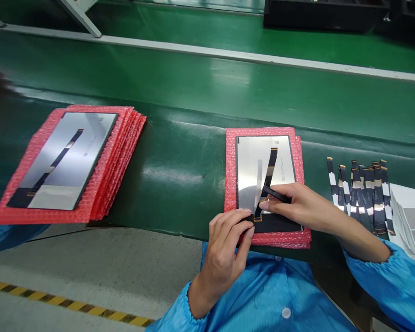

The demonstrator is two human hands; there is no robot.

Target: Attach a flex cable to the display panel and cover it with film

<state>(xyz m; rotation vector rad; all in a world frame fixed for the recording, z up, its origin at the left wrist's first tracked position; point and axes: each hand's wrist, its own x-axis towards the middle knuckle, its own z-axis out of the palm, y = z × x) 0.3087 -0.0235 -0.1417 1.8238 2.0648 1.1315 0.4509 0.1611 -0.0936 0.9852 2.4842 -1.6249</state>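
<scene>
A silver display panel (254,166) lies face down on a small stack of pink bubble-wrap sheets (231,157) at the near edge of a green belt. A black flex cable (269,173) runs diagonally across the panel. My left hand (224,249) presses its fingertips on the panel's dark bottom edge beside the cable's lower end. My right hand (297,205) holds a thin black tool (275,194) against the cable near its lower part. Blue sleeves cover both forearms.
A taller pile of pink bubble-wrap sheets (117,152) at the left carries another panel (69,159) with a cable. Several loose flex cables (363,193) lie at the right, beside white backing sheets (410,216). A green conveyor belt (193,92) stretches behind; grey floor shows below.
</scene>
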